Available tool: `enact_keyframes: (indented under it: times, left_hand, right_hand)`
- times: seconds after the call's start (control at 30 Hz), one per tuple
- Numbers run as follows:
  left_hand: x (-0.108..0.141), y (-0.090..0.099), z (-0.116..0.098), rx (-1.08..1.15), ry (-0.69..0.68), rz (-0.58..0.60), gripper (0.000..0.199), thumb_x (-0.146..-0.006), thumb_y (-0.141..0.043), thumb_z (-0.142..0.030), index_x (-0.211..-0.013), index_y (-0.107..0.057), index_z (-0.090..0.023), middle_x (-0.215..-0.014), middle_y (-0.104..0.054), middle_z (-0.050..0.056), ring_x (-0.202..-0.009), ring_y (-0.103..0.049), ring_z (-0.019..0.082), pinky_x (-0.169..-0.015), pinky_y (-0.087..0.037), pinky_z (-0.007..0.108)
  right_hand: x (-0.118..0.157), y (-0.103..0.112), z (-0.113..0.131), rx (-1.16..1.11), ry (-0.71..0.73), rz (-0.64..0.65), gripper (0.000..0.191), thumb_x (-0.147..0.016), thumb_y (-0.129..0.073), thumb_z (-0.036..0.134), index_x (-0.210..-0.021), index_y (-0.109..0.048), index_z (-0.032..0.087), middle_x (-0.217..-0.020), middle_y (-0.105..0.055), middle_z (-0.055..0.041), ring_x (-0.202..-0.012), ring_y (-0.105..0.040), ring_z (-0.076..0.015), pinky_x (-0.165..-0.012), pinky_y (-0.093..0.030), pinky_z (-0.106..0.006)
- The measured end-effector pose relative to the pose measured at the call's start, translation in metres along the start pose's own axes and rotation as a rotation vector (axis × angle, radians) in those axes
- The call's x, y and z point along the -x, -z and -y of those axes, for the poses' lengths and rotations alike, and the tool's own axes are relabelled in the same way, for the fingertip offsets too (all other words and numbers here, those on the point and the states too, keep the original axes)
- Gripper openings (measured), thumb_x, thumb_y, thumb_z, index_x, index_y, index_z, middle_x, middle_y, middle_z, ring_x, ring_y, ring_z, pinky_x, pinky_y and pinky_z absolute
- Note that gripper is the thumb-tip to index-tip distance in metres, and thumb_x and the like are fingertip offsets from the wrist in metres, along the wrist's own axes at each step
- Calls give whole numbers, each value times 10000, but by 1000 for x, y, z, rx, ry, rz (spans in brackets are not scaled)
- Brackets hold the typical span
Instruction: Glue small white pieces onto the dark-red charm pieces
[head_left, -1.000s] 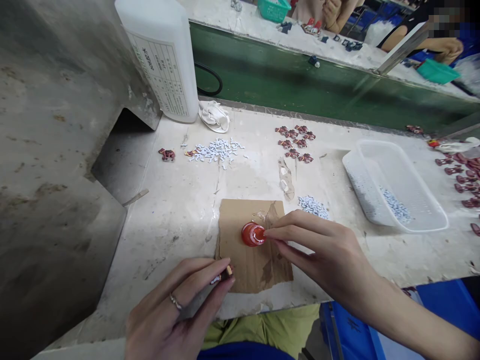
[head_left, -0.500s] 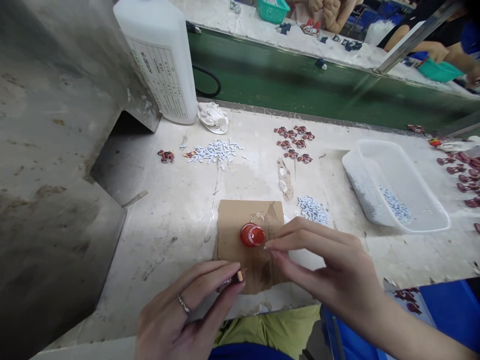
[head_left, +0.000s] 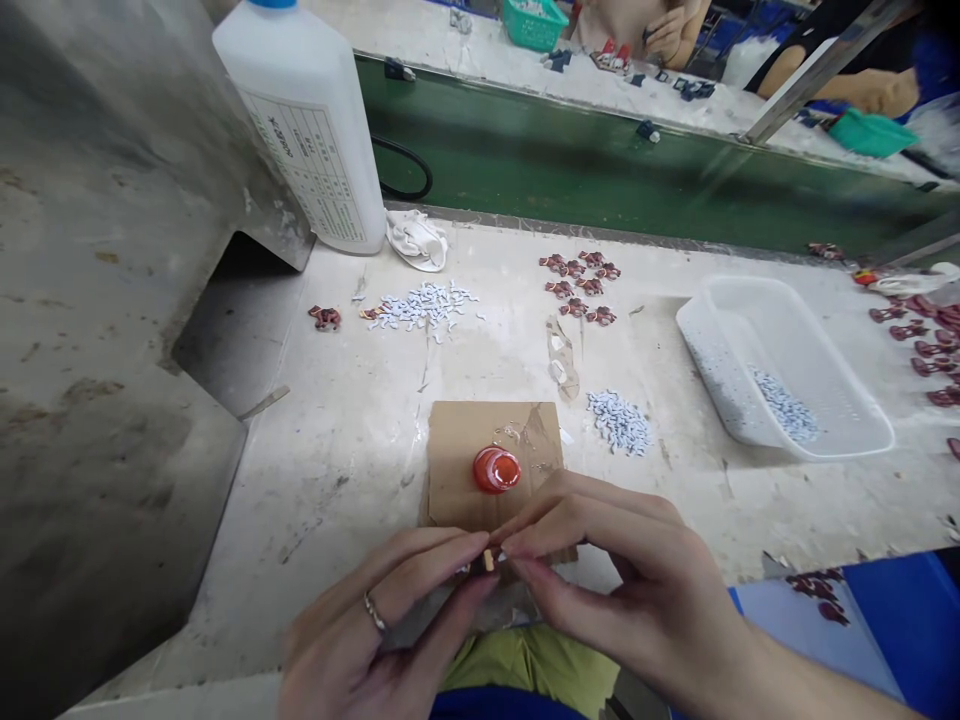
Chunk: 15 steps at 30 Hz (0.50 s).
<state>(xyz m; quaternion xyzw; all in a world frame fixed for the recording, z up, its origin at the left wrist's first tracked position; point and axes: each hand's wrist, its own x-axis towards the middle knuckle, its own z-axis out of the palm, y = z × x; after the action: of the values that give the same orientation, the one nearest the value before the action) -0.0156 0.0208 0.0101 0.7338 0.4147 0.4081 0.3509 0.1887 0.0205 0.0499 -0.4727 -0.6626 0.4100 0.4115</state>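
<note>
My left hand [head_left: 390, 610], with a ring on one finger, pinches a small brown figurine [head_left: 488, 561] that is mostly covered by the fingers; a tan end of it shows. My right hand [head_left: 622, 560] is closed in a pinch against the figurine, with a tiny whitish piece [head_left: 503, 557] at the fingertips. Just beyond both hands, a small jar of red liquid [head_left: 496, 470] stands on a cardboard piece [head_left: 452, 440]. To its right lies a heap of tiny pale-blue pieces [head_left: 619, 422]. A looser spread of such pieces [head_left: 424, 308] lies farther back.
Several brown figurines [head_left: 581, 286] sit in rows at the back. One figurine [head_left: 325, 318] lies farther left, near a large white bottle [head_left: 307, 140] and a crumpled white cloth [head_left: 417, 240]. A white plastic basket [head_left: 720, 400] stands right. Co-workers' hands [head_left: 667, 35] show across the green divider.
My right hand has moved left and down from beside the jar to the figurine in my left hand. The two hands' fingertips now meet. The view has shifted slightly.
</note>
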Motion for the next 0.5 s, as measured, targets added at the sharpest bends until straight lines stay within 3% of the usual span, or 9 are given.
enact_keyframes:
  times: [0.17, 0.33, 0.4, 0.5]
  left_hand:
    - [2, -4, -3, -4, 42, -81, 299, -897, -737, -114, -1131, -711, -298, -1099, -758, -92, -943, -749, 60, -933, -606, 104]
    - [1, -10, -9, 36, 53, -113, 320, -905, -692, -46, -1115, -727, -285, -1052, -768, -83, -914, -748, 64, -853, -621, 96]
    - [2, -10, -9, 55, 75, -100, 319, -917, -672, -57, -1117, -725, -300, -1047, -770, -81, -900, -753, 74, -841, -635, 109]
    - [3, -10, -9, 38, 43, -91, 307, -911, -685, -91, -1116, -724, -317, -1044, -777, -83, -876, -766, 84, -841, -642, 115]
  right_hand:
    - [6, -1, 1, 227, 146, 23, 159, -979, -610, 54, -1047, -720, 146, -974, -757, -77, -823, -743, -144, -715, -629, -211]
    - [13, 5, 4, 535, 396, 75, 316, -1069, -400, 100, -1189, -691, 69, -1045, -765, -148, -995, -755, -216, -786, -658, -255]
    - [13, 8, 6, 505, 379, 107, 305, -1063, -414, 86, -1190, -692, 72, -1045, -764, -143, -998, -754, -206, -829, -653, -250]
    - [11, 9, 7, 329, 203, 102, 248, -999, -582, 58, -1213, -687, 126, -1063, -754, -105, -929, -750, -162, -803, -640, -218]
